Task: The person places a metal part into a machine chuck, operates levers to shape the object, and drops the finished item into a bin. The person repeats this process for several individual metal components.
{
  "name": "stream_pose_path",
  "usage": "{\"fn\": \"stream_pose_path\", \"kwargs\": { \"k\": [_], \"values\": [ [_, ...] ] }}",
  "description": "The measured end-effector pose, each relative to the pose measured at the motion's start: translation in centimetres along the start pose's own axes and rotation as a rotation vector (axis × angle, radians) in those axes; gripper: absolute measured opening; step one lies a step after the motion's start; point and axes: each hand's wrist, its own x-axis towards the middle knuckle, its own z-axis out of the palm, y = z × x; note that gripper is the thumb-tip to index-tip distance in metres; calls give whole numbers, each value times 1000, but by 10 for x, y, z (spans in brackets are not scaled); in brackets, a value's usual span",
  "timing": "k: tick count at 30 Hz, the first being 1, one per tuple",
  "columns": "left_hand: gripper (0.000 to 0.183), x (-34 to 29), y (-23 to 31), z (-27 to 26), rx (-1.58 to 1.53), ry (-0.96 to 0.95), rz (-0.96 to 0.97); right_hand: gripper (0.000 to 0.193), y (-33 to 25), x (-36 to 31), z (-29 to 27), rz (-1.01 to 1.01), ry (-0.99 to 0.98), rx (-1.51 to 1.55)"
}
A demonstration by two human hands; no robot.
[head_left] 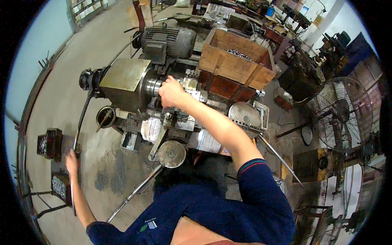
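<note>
A small lathe with a box-shaped headstock (124,75) stands before me. My right hand (170,93) is at the front of its shiny round chuck (152,87). The fingers are closed together there, and whatever they hold is hidden by the hand. Down at the left, my left hand (71,162) grips a long lever (84,114) that slopes down from the pulley end of the headstock. Right of and below my right hand lies the tool slide (179,116) with its metal fittings.
A wooden crate (237,61) with small metal parts stands behind the lathe, beside a motor (169,41). Bins of parts (61,187) are at the lower left. A round plate (171,154) with a slanting bar sits in front. At the right is a caged fan (342,112).
</note>
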Motion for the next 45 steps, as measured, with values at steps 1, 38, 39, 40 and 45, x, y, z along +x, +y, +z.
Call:
{"fn": "stream_pose_path", "kwargs": {
  "k": [1, 38, 39, 40, 45],
  "values": [
    [47, -36, 48, 3, 67, 97, -31, 24, 5, 6, 5, 38, -99, -4],
    [38, 23, 32, 60, -811, -727, -6, 44, 82, -487, 62, 1227, 481, 548],
    [38, 8, 62, 49, -621, -571, -10, 43, 61, -529, 68, 1433, 467, 522],
    [38, 10, 68, 45, -598, -573, 4, 36, 46, -572, 96, 1608, 419, 415],
    [39, 4, 86, 46, -510, -583, 28, 19, -29, -708, 246, 1412, -257, 139]
  ]
}}
